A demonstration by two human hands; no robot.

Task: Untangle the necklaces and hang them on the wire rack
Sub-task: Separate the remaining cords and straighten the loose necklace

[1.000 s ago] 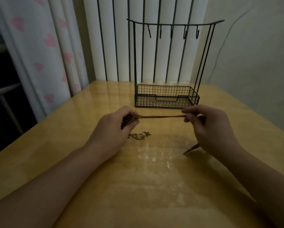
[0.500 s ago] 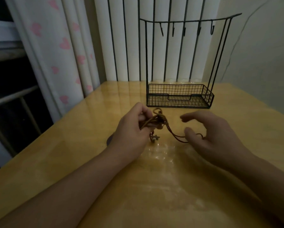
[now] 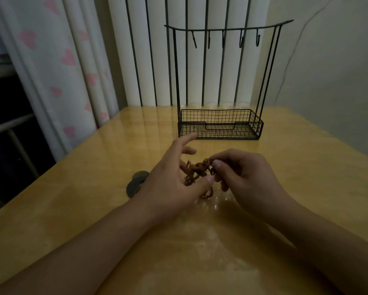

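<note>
Both hands are bunched over a tangled brown necklace clump point(image 3: 198, 170), just in front of the wire rack point(image 3: 221, 126) on the wooden table point(image 3: 72, 199). The right hand point(image 3: 245, 177) pinches one loop, and the left hand point(image 3: 172, 182) holds the clump with its thumb, forefinger sticking out straight. The rack's hooks point(image 3: 240, 40) are bare. I can't spot any readable writing.

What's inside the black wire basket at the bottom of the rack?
Nothing shows inside the wire basket: through its mesh you see only the basket floor and the yellow table. The hooks above are bare too. The tangled necklaces are between the hands.
</note>
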